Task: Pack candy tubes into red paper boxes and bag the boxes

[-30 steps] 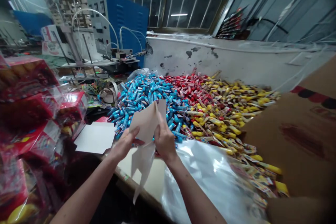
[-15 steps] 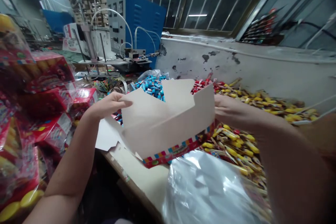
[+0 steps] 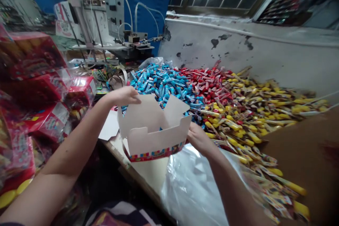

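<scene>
Between my hands is a cardboard box [image 3: 156, 141], white inside, with a red printed strip along its lower front edge. Its flaps stand up, and part of its bottom lets blue show through. My left hand [image 3: 125, 96] grips the far left wall, thumb along the top edge. On the right side my right hand [image 3: 198, 137] holds the end wall, its fingers partly hidden behind the cardboard. Just behind the box lies a heap of blue-wrapped sticks [image 3: 165, 81]. Below it, a clear plastic bag [image 3: 193, 180] rests on the table [image 3: 148, 173].
Red-wrapped sticks [image 3: 212, 84] and yellow-capped sticks [image 3: 254, 113] lie heaped to the right. Filled red boxes in clear wrap [image 3: 47, 120] are stacked at left. A machine with metal rods [image 3: 97, 47] stands behind. At right is a brown carton [image 3: 304, 144].
The box has opened from a flatter, tilted shape into a squarer one and come lower. My right hand has moved left and down with it. The view has tilted downward.
</scene>
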### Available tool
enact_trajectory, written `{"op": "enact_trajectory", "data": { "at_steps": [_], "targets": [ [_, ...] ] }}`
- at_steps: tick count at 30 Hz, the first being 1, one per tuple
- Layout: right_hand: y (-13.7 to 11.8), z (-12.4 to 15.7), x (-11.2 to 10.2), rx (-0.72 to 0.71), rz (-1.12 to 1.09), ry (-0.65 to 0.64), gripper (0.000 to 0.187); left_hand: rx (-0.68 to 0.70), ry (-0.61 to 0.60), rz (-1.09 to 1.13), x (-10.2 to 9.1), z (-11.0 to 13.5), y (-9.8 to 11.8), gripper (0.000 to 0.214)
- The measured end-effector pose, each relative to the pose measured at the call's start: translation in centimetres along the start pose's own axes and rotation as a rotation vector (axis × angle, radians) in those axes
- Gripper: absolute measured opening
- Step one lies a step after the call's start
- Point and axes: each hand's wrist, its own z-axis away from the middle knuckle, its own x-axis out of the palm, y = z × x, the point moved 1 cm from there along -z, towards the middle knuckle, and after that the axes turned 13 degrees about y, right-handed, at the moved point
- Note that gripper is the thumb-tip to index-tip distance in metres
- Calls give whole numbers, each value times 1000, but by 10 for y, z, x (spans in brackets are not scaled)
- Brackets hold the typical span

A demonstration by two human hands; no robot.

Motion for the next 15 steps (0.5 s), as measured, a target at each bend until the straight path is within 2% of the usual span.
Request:
{"op": "enact_trajectory", "data": {
  "at_steps": [2,4,6,7,9,11,13,15],
  "targets": [
    [23,15,11,27,48,81,28,24,-58,-126,22,-5,-1,25],
    [45,28,27,-15,156,215,28,36,-87,-241,40,-10,-4,22],
    [61,37,46,-42,323,349,31,34,-85,-319,50,-11,0,22],
    [67,40,55,-31,399,401,33,43,-46,-354,51,-7,6,28],
    [74,42,72,17,489,465,36,91,103,-423,51,9,26,43],
    [76,41,84,55,505,495,35,177,278,-471,54,36,54,41],
    [76,41,90,54,483,500,31,274,293,-451,70,67,78,32],
    [77,42,91,36,455,497,28,361,259,-443,95,93,90,30]
  ]
}}
